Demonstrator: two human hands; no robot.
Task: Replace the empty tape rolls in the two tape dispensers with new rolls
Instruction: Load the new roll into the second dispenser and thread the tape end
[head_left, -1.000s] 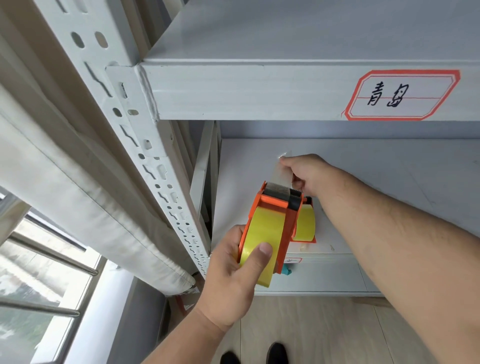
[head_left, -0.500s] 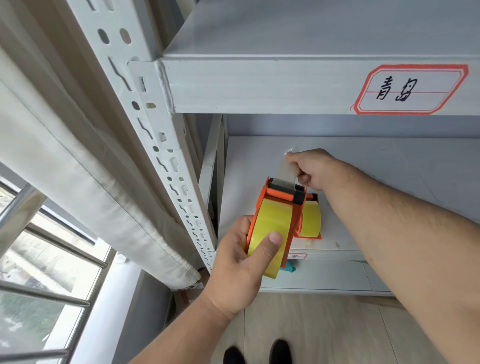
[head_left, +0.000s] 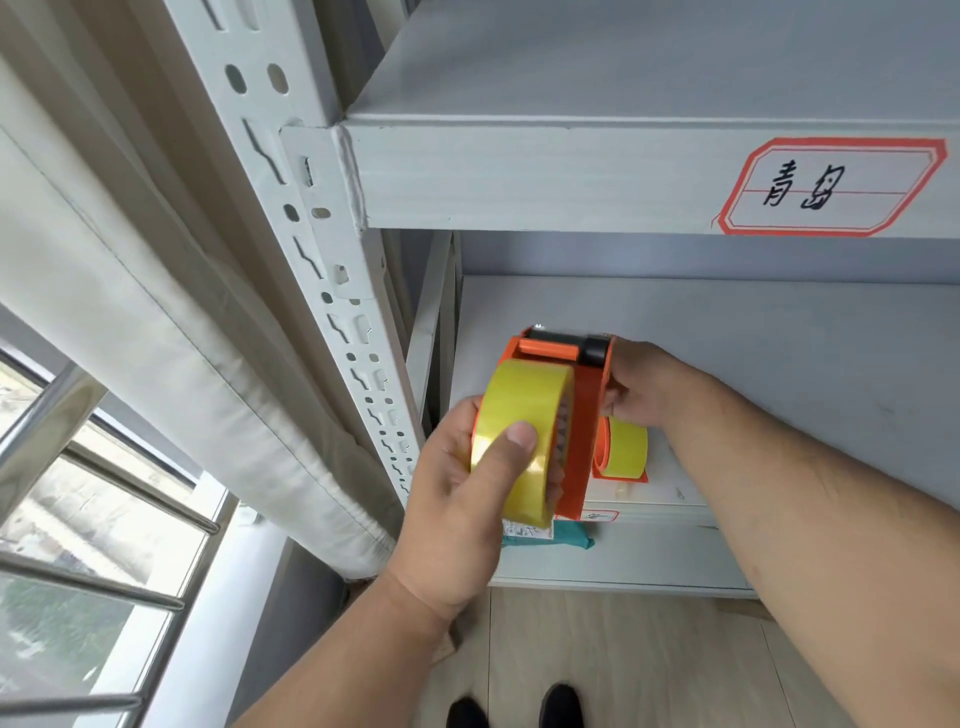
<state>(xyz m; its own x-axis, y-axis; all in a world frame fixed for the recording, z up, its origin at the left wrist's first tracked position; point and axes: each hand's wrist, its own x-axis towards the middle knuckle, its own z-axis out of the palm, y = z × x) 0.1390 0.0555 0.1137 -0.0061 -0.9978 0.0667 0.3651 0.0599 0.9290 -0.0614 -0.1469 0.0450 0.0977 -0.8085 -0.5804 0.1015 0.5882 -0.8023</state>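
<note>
Moved: right hand (head_left: 641, 387) now off tape end, gripping orange dispenser (head_left: 584, 431) side.
Left hand (head_left: 467, 499): fingers clamped on yellow roll (head_left: 511, 436), steadying it.

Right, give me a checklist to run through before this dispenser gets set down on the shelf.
1. Yellow roll seated in orange dispenser: ok.
2. Left hand has a firm hold on the roll: ok.
3. Right hand steadies the dispenser's far side: ok.
4. Tape threaded past the black roller: cannot tell.
5. Second dispenser on the shelf has a yellow roll: ok.
6. Free shelf space beside it: ok.
</note>
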